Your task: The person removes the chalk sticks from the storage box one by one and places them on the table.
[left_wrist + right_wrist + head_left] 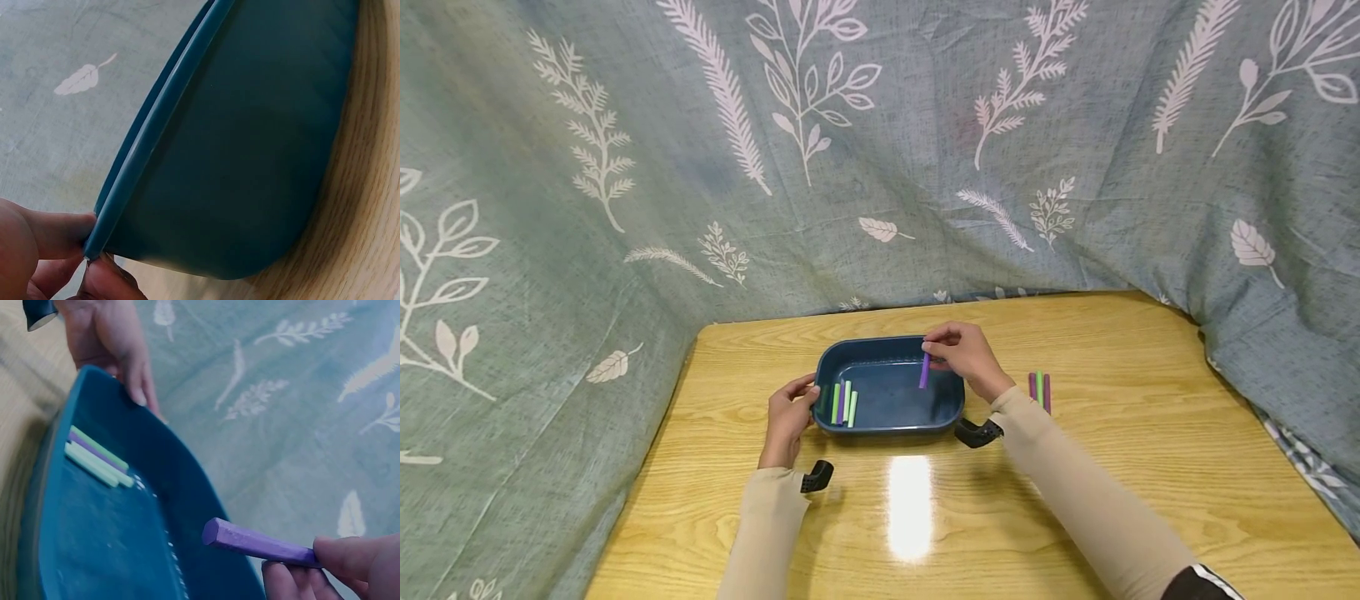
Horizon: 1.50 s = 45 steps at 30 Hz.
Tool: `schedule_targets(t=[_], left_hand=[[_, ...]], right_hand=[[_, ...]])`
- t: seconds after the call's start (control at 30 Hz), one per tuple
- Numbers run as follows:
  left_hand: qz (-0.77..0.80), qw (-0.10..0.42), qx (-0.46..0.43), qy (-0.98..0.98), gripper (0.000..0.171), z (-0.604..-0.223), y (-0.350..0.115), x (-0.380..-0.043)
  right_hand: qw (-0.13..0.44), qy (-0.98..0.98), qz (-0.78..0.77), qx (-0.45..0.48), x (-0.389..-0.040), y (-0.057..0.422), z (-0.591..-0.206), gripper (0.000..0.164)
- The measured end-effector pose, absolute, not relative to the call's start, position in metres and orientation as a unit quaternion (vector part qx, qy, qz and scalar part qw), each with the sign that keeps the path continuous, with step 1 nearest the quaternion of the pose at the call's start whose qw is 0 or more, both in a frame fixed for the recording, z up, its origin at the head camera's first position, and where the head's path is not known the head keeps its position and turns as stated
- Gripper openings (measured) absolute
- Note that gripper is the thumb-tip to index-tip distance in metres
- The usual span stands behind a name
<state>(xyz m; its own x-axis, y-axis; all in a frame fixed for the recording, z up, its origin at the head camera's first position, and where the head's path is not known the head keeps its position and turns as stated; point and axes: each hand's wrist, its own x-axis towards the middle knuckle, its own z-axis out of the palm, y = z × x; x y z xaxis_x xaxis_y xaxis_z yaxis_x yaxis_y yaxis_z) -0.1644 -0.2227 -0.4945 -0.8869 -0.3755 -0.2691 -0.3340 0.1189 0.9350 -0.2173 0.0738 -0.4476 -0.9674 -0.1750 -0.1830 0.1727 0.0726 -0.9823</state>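
A dark blue oblong plastic tub (887,430) stands on the wooden table. My left hand (786,421) pinches its left rim, thumb on top and fingers against the outside wall. In the left wrist view, that tub wall (237,144) fills most of the picture. Between thumb and fingers, my right hand (968,358) pinches one end of a purple chalk stick (262,544), its free end pointing down over the tub's right half. Several chalk sticks, green, purple and pale green (94,464), lie side by side at the tub's left end.
To the right of the tub, three more chalk sticks (1040,387), two purple-red and one green, lie in a row, partly behind the right sleeve (1060,458). A leaf-patterned curtain (880,167) hangs behind the table (715,500) and along its sides.
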Motion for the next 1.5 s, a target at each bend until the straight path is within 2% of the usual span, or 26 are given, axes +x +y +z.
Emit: schedule_targets(t=[0.3,0.53,0.87,1.1,1.5], left_hand=[[-0.623,0.016,0.242,-0.744,0.033,-0.494,-0.224,-0.164],[-0.624,0.012,0.245,-0.742,0.034,-0.494,-0.226,-0.163],[-0.625,0.007,0.244,-0.741,0.034,-0.494,-0.227,-0.163],[-0.625,0.008,0.245,-0.741,0.034,-0.494,-0.227,-0.164],[-0.627,0.014,0.238,-0.741,0.033,-0.495,-0.226,-0.165]], right_hand=[[0.130,0.710,-0.692,-0.004,-0.216,0.106,-0.448,0.026],[0.123,0.700,-0.703,0.006,-0.214,0.130,-0.453,0.023],[0.125,0.720,-0.681,0.040,-0.205,0.172,-0.459,0.027],[0.116,0.737,-0.665,0.048,-0.198,0.204,-0.470,0.039],[0.110,0.765,-0.630,0.075,-0.186,0.243,-0.490,0.043]])
